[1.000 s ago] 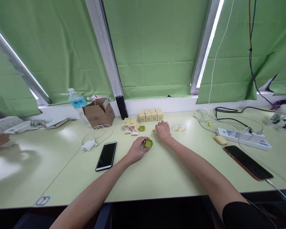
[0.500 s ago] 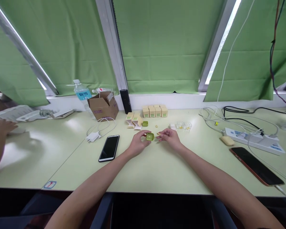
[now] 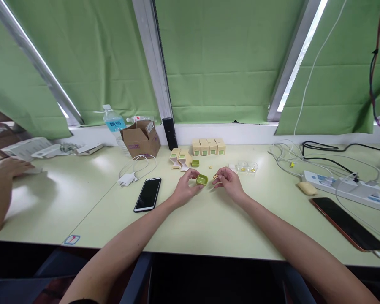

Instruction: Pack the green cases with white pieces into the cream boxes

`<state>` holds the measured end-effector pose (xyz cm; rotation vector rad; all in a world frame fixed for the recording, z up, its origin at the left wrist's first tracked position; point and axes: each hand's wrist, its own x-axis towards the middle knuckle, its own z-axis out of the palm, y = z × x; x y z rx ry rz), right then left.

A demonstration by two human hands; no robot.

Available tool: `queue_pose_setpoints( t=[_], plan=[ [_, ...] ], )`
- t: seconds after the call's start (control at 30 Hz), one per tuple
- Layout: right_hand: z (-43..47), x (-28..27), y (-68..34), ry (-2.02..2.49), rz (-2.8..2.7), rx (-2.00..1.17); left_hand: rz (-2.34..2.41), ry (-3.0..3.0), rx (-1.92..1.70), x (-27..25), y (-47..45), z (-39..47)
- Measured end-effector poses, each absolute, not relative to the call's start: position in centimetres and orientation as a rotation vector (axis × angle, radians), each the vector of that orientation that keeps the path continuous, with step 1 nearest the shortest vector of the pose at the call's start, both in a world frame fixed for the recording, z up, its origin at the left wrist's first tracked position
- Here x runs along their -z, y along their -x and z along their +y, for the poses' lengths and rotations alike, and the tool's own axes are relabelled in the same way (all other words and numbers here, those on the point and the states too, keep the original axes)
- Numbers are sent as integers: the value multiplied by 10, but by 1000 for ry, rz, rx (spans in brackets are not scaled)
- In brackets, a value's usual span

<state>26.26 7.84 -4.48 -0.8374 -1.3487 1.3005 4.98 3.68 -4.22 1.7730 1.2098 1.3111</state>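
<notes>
My left hand [image 3: 185, 190] grips a small olive-green open box [image 3: 202, 180] between thumb and fingers, its hollow side tilted up toward the camera. Just to the right, the fingertips of my right hand [image 3: 230, 185] pinch a small gold-coloured piece [image 3: 215, 176]; its exact kind is too small to tell. The piece and the box are apart. Beyond my hands, a second green box part [image 3: 195, 163] and a tiny yellowish piece [image 3: 210, 166] lie on the table. Two opened cardboard boxes [image 3: 184, 159] stand beside the green part.
Several small cardboard boxes [image 3: 208, 147] form a row at the back. Clear plastic cases [image 3: 247, 167] lie right of them. Phones [image 3: 147, 194] flank my arms, with a power strip [image 3: 345, 190] and cables at right. Another person's hand [image 3: 9, 169] rests at far left.
The view has shifted slightly, so the scene sits further right. The green box in my left hand is tilted differently. My right hand still holds the gold-coloured piece close to it.
</notes>
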Motion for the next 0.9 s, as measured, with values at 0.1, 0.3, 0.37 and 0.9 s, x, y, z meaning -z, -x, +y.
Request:
queue_pose_setpoints(
  t=[0.1, 0.3, 0.37, 0.9],
  plan=[
    [77, 44, -262, 815, -1337, -1277, 1118, -1727, -1354, 44, -50, 39],
    [75, 42, -261, 780, -1385, -1227, 930, -1557, -1426, 43, -48, 44],
    [72, 41, -261, 750, -1405, -1210, 871, -1478, -1410, 41, -48, 44],
    [53, 34, -259, 713, -1625, -855, 612, -1173, -1179, 38, -53, 36]
  ],
)
